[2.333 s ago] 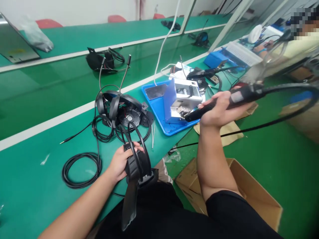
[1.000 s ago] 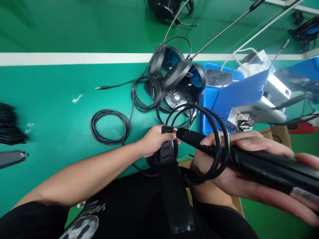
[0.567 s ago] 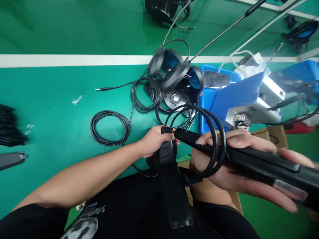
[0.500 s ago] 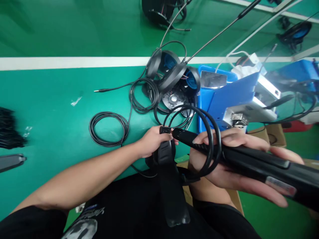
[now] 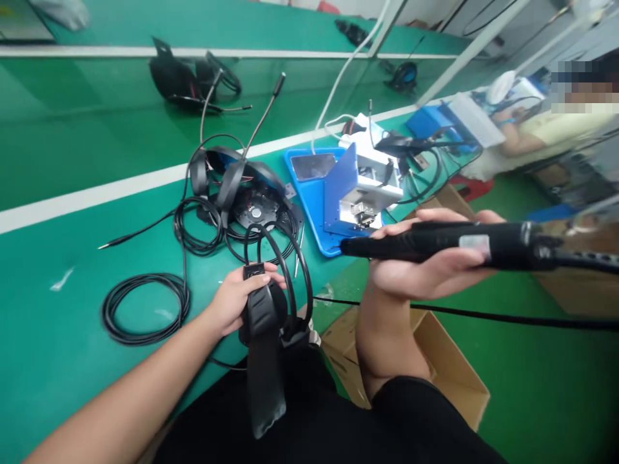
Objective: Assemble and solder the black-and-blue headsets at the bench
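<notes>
Head view: left hand [image 5: 236,293] grips headset [image 5: 264,306], right hand [image 5: 418,278] points tool [image 5: 416,241] leftward

No lettering can be read; the pale label [image 5: 476,245] on the black handheld tool [image 5: 428,240] is blurred.

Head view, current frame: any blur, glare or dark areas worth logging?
Head view: the label on the black tool in the right hand is too soft to read; head view: the co-worker's sleeve at upper right is smeared; head view: the white machine housing catches bright light; head view: the lower-right corner falls dark.
</notes>
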`<action>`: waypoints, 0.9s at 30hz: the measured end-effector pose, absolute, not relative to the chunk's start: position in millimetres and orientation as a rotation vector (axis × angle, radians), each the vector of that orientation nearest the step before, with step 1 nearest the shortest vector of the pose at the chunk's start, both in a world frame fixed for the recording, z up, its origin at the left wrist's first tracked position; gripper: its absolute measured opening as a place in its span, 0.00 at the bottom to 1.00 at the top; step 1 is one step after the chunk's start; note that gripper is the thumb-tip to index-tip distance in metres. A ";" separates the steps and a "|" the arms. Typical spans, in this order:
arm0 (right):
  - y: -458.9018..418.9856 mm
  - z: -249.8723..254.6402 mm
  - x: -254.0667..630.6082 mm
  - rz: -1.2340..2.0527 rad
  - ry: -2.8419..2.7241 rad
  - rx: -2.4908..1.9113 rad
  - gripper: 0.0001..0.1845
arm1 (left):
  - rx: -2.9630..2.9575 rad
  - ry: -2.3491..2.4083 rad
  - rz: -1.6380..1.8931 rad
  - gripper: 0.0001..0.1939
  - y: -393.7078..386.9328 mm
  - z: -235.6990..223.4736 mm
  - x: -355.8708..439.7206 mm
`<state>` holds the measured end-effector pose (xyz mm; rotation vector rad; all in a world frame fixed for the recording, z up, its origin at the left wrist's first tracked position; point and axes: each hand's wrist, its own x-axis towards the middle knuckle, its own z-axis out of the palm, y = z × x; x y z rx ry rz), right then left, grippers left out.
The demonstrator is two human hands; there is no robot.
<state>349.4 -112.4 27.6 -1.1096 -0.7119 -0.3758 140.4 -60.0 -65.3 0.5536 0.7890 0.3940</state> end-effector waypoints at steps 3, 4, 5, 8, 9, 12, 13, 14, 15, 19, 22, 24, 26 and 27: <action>-108.7 27.1 405.8 -0.581 -0.644 -1.145 0.15 | 0.558 0.812 0.397 0.19 -60.8 -64.9 140.2; -106.2 26.5 420.7 -0.616 -0.625 -1.137 0.15 | 0.557 0.818 0.397 0.20 -61.0 -64.7 140.3; -103.3 25.8 432.6 -0.642 -0.607 -1.123 0.15 | 0.555 0.822 0.398 0.20 -61.2 -64.5 140.5; -94.3 21.0 449.9 -0.652 -0.561 -1.092 0.18 | 0.537 0.817 0.399 0.20 -61.1 -62.9 141.1; -91.5 18.3 450.8 -0.631 -0.553 -1.093 0.19 | 0.530 0.812 0.397 0.19 -60.9 -62.2 141.3; -85.1 8.2 447.9 -0.564 -0.555 -1.135 0.22 | 0.523 0.810 0.385 0.19 -60.7 -60.4 141.4; -84.0 5.1 447.0 -0.556 -0.566 -1.147 0.22 | 0.522 0.812 0.386 0.19 -60.8 -60.1 141.3; -83.6 2.5 446.6 -0.555 -0.578 -1.150 0.22 | 0.519 0.813 0.387 0.20 -61.0 -60.1 141.1; -84.0 0.7 446.6 -0.552 -0.591 -1.147 0.22 | 0.518 0.812 0.390 0.20 -61.2 -60.2 140.9; -92.1 0.7 445.6 -0.424 -0.643 -1.177 0.20 | 0.534 0.805 0.407 0.20 -62.3 -62.6 139.9; -99.4 5.5 439.6 -0.419 -0.613 -1.157 0.19 | 0.551 0.801 0.404 0.19 -62.3 -65.0 139.3; -100.6 9.3 436.4 -0.520 -0.592 -1.076 0.17 | 0.553 0.795 0.397 0.18 -61.9 -66.5 139.1; -97.5 12.3 437.0 -0.596 -0.598 -1.008 0.14 | 0.551 0.786 0.404 0.18 -61.5 -67.8 139.0; -94.8 13.1 438.8 -0.621 -0.597 -0.984 0.14 | 0.550 0.783 0.410 0.18 -61.4 -68.3 138.9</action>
